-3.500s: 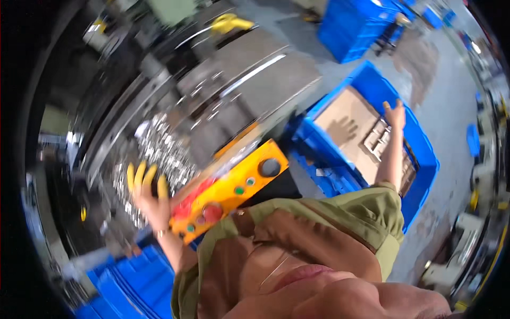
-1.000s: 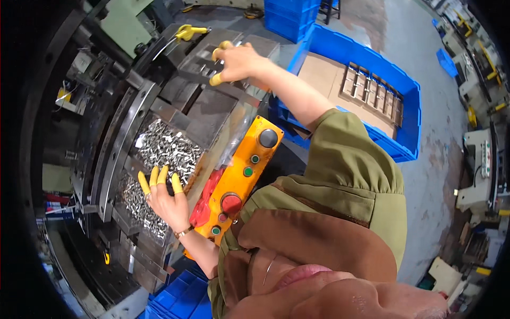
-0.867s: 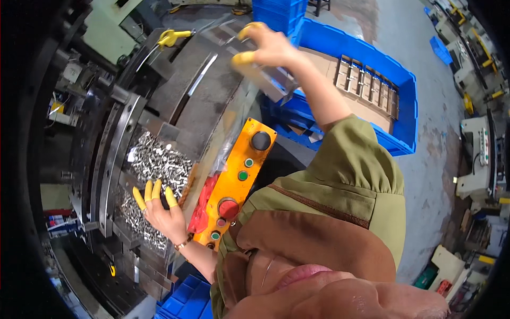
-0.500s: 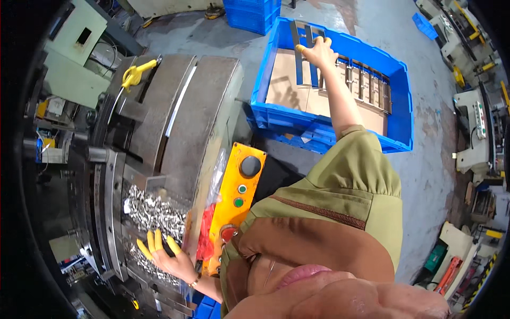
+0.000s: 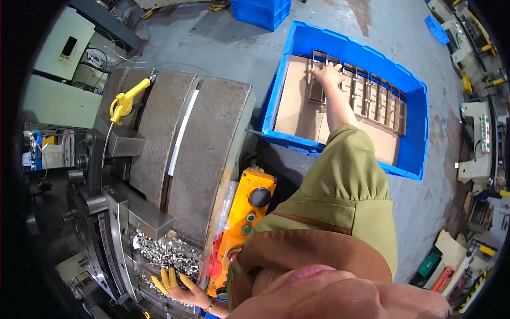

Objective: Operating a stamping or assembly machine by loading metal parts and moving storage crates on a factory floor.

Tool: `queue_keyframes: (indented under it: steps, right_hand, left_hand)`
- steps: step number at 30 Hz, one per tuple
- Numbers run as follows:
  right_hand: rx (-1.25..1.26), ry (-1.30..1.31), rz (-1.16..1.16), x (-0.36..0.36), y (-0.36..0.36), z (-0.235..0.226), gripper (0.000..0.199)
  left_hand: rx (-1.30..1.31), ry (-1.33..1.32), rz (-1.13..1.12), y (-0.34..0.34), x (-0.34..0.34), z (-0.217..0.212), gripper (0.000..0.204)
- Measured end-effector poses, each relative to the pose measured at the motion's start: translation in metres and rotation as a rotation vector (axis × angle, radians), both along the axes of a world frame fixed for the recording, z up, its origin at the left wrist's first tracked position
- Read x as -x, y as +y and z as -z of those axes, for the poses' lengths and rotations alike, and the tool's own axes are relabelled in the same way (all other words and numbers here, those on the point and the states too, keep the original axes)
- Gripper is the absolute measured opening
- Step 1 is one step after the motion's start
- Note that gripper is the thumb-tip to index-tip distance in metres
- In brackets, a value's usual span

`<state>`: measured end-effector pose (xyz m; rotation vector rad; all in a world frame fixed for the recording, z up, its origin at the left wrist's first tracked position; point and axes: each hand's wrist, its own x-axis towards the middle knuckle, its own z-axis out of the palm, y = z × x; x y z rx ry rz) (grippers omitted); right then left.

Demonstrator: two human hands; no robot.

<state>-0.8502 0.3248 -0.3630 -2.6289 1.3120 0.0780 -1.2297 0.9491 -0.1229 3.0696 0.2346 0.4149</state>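
Note:
My right hand (image 5: 328, 77) reaches into the blue crate (image 5: 350, 40) with its fingers closed on a narrow steel bracket frame (image 5: 317, 91). That frame is low in the crate, at the left end of a row of similar steel frames (image 5: 374, 101). Small metal pieces (image 5: 169, 251) lie heaped in the press bed at the lower left. Over the near part of this heap is my left hand (image 5: 183, 292), fingers spread and holding nothing. Yellow covers show on the left fingers; part of a yellow one shows on the right hand.
An orange control box (image 5: 241, 212) with buttons stands between the press table and me. A yellow air gun (image 5: 125, 101) rests on the steel table (image 5: 212, 122). Another blue crate (image 5: 260, 11) stands on the floor beyond, with machines along the right side.
My right hand has lowered the steel frame into the crate, beside the row. My left hand stays spread over the metal pieces. The whole view has shifted slightly.

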Motion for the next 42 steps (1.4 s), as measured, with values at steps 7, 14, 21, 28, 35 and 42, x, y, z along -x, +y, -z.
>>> queue_keyframes:
  steps: [7, 14, 21, 28, 35, 42]
  right_hand:
    - [0.13, -0.076, 0.108, -0.003, 0.008, 0.031, 0.078]
    - [0.212, -0.095, 0.042, 0.001, -0.001, 0.029, 0.072]
    - [0.354, -0.098, -0.43, 0.002, 0.014, 0.02, 0.06]
    - [0.336, 0.24, -0.701, 0.015, 0.012, 0.031, 0.052]
    - [0.136, 0.117, -0.711, 0.049, 0.023, 0.005, 0.044]
    - [-0.354, -0.11, -1.137, 0.125, 0.083, -0.061, 0.035]
  left_hand:
    - [0.01, -0.064, 0.04, -0.003, -0.003, 0.005, 0.026]
    - [0.062, -0.138, -0.067, -0.02, -0.009, 0.003, 0.026]
    - [0.067, -0.155, -0.097, -0.019, -0.005, 0.006, 0.024]
    - [-0.053, -0.077, 0.02, -0.006, -0.003, 0.001, 0.023]
    - [-0.042, -0.22, 0.16, -0.002, -0.003, 0.009, 0.024]
    - [0.105, -0.342, 0.041, -0.003, -0.005, 0.012, 0.036]
